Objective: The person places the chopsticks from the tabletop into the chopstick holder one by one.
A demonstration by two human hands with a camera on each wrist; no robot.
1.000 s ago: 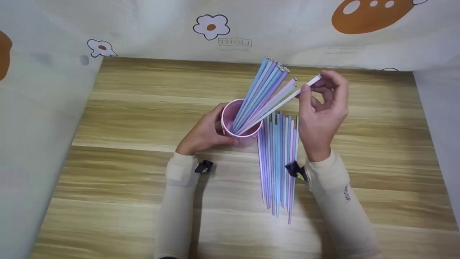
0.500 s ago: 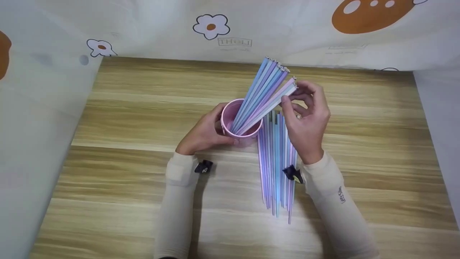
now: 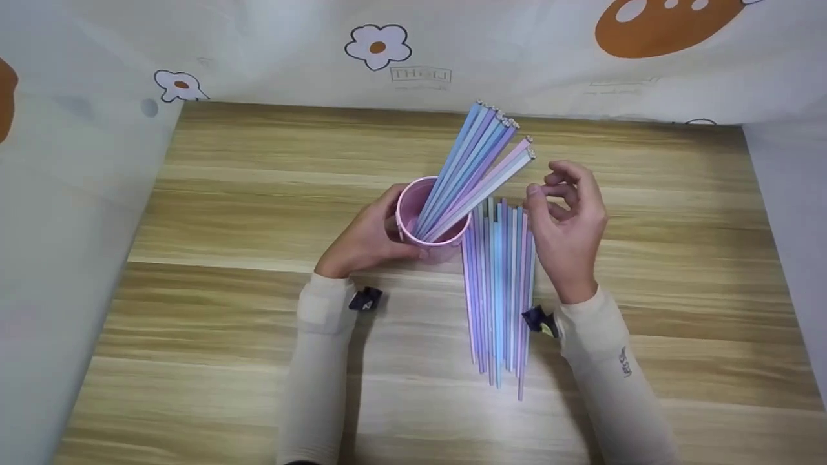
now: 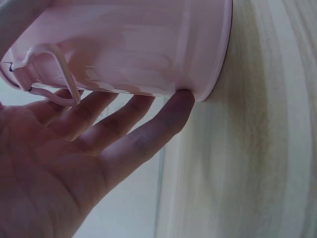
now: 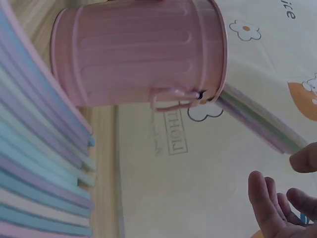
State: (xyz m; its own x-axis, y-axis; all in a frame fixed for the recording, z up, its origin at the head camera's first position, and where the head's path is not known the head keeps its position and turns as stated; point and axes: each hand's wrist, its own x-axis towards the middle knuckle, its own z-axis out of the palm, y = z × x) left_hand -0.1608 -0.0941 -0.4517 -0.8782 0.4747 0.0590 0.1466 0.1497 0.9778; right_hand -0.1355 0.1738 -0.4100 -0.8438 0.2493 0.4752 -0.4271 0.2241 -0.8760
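Note:
My left hand (image 3: pixel 365 239) grips a small pink metal bucket (image 3: pixel 446 253) around its side, thumb at the near side below the rim. In the left wrist view the fingers (image 4: pixel 136 141) press along the ribbed wall by a small loop handle (image 4: pixel 67 74). Long thin pastel sticks (image 3: pixel 475 165) in blue, purple, pink and white lean in the bucket toward the back right. My right hand (image 3: pixel 570 236), fingers loosely bent and holding nothing, hovers just right of their upper ends. Below it, more pastel sticks (image 3: pixel 499 290) lie side by side on the table.
The wood-grain table (image 3: pixel 226 323) ends at a pale sheet (image 3: pixel 271 58) printed with flowers at the back. Pale walls (image 3: pixel 788 194) stand on both sides. A small black wrist camera (image 3: pixel 367 299) sits on each sleeve.
My right hand brought a white stick in against the others leaning in the bucket, let go of it, then drew back right and toward me. The left hand keeps its grip.

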